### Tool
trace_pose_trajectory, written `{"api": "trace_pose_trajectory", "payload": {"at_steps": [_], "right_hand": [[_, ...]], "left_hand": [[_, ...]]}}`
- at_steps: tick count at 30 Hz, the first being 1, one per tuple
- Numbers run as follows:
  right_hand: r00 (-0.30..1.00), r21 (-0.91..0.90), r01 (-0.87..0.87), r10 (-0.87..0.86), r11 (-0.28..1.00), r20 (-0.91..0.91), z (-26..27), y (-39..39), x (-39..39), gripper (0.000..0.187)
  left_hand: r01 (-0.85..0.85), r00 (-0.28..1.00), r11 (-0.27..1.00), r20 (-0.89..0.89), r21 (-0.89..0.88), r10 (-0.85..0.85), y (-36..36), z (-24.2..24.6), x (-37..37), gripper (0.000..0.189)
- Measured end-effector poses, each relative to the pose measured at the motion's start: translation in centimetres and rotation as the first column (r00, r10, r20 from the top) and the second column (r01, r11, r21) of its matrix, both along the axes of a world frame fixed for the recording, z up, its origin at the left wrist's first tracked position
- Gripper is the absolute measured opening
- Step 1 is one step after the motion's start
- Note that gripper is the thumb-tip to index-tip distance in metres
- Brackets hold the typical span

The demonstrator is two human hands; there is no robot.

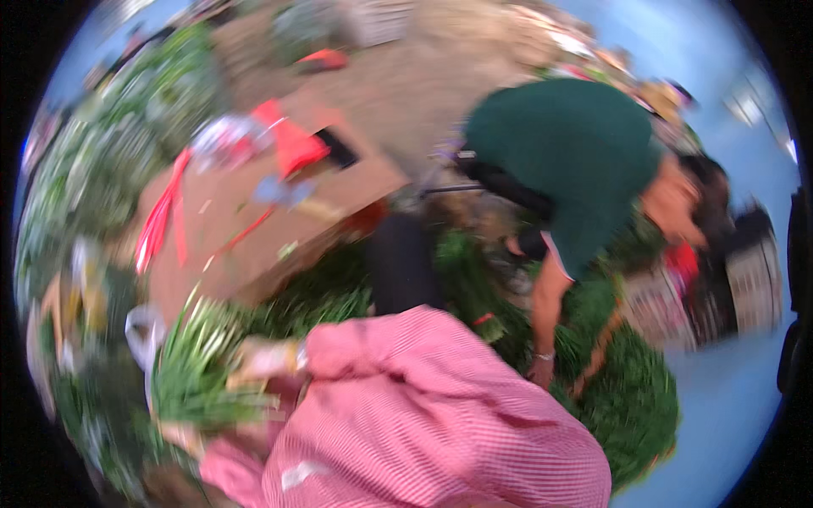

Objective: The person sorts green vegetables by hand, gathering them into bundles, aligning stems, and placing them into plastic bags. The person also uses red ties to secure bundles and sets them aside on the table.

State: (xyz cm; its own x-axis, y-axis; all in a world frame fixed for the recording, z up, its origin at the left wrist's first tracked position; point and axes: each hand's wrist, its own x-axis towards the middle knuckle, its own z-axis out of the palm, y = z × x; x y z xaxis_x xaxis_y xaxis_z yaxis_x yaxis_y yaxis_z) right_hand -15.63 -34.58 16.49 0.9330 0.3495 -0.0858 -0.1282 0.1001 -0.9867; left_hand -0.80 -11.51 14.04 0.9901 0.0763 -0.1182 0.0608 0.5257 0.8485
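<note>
A loose bunch of long green-leaved stalks, like chives or spring onions (203, 374), lies between my hands at the lower left. My right hand (254, 363), with a yellowish band at the wrist, is against its right side. Below the bunch, my left hand (181, 437) supports its lower edge; the leaves partly cover its fingers. Both hands are blurred. Just above stands a brown cardboard surface (209, 235) with red ties (162, 222), a red bag (295, 149), a dark phone (336, 147) and a clear plastic bag (228, 143) on it.
A co-worker in a dark green top (565, 152) bends at the right, one hand down among green bundles (625, 394). A red-tied bundle (486, 317) lies by my leg (403, 263). A white plastic bag (143, 333) hangs beside the cardboard. Leafy greens (108, 171) are heaped at the left.
</note>
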Motion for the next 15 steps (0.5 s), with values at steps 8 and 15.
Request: {"api": "trace_pose_trajectory", "payload": {"at_steps": [8,15], "right_hand": [[0.989,-0.245,0.067,-0.031,0.967,0.148,-2.1,1.7,0.8,0.040],[0.993,-0.023,-0.107,0.108,0.994,0.049,-5.4,3.4,2.5,0.031]], "left_hand": [[0.058,0.998,0.978,-0.006,0.198,-0.058,-7.2,1.6,0.0,0.034],[0.053,0.999,0.970,-0.020,0.236,-0.049,-7.1,2.1,-0.7,0.030]]}}
